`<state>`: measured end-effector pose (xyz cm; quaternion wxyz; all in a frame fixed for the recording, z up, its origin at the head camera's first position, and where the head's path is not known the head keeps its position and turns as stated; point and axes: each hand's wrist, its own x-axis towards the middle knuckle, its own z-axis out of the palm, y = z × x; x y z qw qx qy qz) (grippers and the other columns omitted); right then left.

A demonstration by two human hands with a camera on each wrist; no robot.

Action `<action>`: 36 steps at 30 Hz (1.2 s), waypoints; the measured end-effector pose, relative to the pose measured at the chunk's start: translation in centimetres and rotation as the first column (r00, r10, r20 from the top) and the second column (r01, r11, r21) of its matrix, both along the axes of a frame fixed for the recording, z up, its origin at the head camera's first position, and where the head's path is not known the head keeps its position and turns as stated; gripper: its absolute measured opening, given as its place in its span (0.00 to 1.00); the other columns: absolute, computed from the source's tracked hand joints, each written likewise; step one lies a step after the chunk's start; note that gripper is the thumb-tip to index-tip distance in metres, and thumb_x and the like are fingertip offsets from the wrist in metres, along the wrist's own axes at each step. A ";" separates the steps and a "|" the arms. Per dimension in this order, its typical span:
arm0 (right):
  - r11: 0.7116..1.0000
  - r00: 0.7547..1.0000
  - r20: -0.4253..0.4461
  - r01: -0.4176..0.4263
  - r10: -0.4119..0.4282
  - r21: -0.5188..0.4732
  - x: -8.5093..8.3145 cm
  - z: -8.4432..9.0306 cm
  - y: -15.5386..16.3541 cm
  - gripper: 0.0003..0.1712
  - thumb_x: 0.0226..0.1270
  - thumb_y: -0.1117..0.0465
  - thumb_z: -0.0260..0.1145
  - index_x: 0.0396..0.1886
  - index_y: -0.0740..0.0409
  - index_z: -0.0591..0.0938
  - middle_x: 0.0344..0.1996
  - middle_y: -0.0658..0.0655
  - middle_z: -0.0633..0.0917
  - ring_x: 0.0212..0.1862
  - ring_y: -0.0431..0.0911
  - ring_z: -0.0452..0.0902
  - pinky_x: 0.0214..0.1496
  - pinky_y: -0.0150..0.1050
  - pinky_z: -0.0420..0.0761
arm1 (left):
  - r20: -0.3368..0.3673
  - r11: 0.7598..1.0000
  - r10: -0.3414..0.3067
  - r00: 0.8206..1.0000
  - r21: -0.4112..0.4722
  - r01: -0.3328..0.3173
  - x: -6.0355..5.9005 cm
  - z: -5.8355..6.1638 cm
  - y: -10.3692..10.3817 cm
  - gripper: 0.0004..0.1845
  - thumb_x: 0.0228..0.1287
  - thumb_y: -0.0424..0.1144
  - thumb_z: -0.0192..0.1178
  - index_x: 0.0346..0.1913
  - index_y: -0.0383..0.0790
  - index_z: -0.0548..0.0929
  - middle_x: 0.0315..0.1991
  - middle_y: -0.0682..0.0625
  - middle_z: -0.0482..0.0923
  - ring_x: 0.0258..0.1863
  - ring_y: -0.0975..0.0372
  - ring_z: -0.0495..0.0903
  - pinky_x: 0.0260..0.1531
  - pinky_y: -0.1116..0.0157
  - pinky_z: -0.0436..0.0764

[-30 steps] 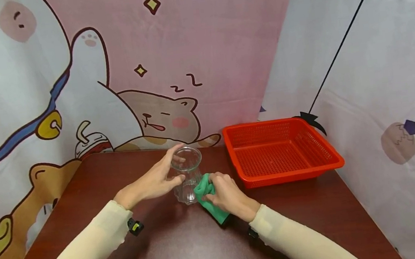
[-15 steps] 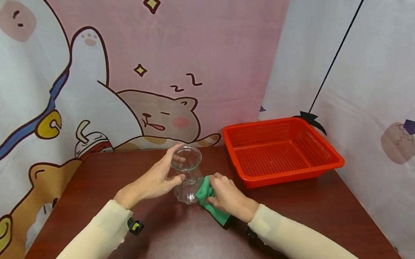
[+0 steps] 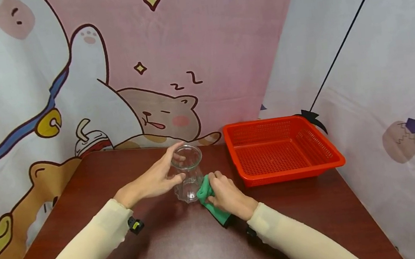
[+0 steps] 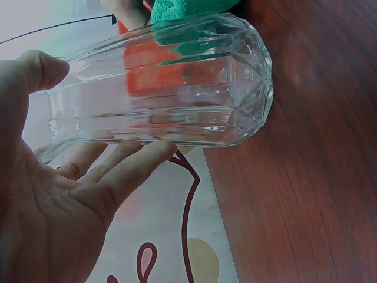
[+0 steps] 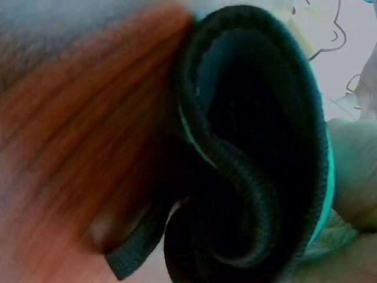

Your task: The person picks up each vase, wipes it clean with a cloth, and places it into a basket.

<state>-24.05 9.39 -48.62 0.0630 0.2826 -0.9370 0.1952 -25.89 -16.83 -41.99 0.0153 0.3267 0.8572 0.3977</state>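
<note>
From above, the head view lays out the whole scene: a clear ribbed glass (image 3: 187,173) stands upright on the dark wooden table (image 3: 175,245), near its far edge, with an orange plastic basket (image 3: 282,150) just off to its right. The person's left hand (image 3: 151,180) wraps around the upper part of the glass, thumb on the near side and fingers curled over the rim. The right hand (image 3: 228,195) is bunched around a green cloth (image 3: 207,196), pressing it against the lower right side of the glass.

The left wrist view gives what the head view cannot: the glass (image 4: 171,88) up close, its long flat facets running from a thick, heavy base to the rim, transparent enough that the orange basket and a patch of green cloth (image 4: 188,15) show through and above it. The thumb sits on one side and the fingers (image 4: 126,171) on the other, clasping the wall; the base rests against the wood.

The right wrist view shows only the cloth (image 5: 259,147), rolled into thick dark folds with a thin teal edge, blurred table wood beside it, and a sliver of the gripping hand at the right.
</note>
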 end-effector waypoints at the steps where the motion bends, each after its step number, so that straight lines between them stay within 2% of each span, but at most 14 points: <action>1: 1.000 1.000 0.008 0.002 -0.002 -0.003 0.0 0.0 0.0 0.25 0.54 0.60 0.83 0.41 0.60 0.75 0.34 0.57 0.76 0.32 0.54 0.81 0.33 0.47 0.84 | 0.001 1.000 -0.001 1.000 0.001 0.001 0.0 0.0 0.0 0.50 0.73 0.41 0.64 0.82 0.66 0.40 0.64 0.49 0.71 0.67 0.52 0.74 0.48 0.59 0.84; 17: 0.994 0.997 0.075 0.029 -0.021 -0.101 -0.4 -0.4 0.2 0.24 0.54 0.58 0.84 0.35 0.51 0.74 0.31 0.49 0.74 0.34 0.43 0.75 0.32 0.37 0.78 | 0.010 1.000 0.005 1.000 -0.002 -0.005 0.2 -0.1 0.0 0.51 0.72 0.41 0.64 0.82 0.66 0.39 0.66 0.43 0.71 0.66 0.53 0.74 0.49 0.59 0.83; 25: 0.991 0.999 0.039 0.029 -0.024 -0.130 -0.5 -0.4 0.3 0.25 0.52 0.57 0.85 0.35 0.52 0.74 0.30 0.47 0.74 0.33 0.41 0.73 0.31 0.34 0.76 | 0.026 1.000 0.002 1.000 0.003 -0.002 0.3 -0.2 -0.1 0.50 0.73 0.41 0.64 0.83 0.66 0.39 0.66 0.42 0.71 0.66 0.52 0.74 0.51 0.52 0.83; 32: 0.985 1.000 0.017 0.016 -0.013 -0.173 -0.7 0.5 0.2 0.24 0.52 0.57 0.85 0.37 0.55 0.77 0.30 0.48 0.76 0.33 0.41 0.73 0.31 0.33 0.76 | 0.004 1.000 0.012 1.000 -0.008 -0.012 0.1 0.0 0.0 0.51 0.72 0.40 0.65 0.82 0.67 0.39 0.65 0.43 0.73 0.65 0.55 0.75 0.47 0.59 0.82; 36: 0.979 1.000 0.002 0.013 -0.013 -0.205 -0.7 1.1 0.1 0.23 0.52 0.58 0.85 0.39 0.56 0.78 0.32 0.48 0.77 0.33 0.42 0.74 0.32 0.34 0.77 | 0.006 1.000 0.004 1.000 -0.002 -0.004 0.0 0.1 0.0 0.51 0.72 0.40 0.65 0.82 0.67 0.39 0.65 0.42 0.72 0.66 0.54 0.74 0.49 0.55 0.83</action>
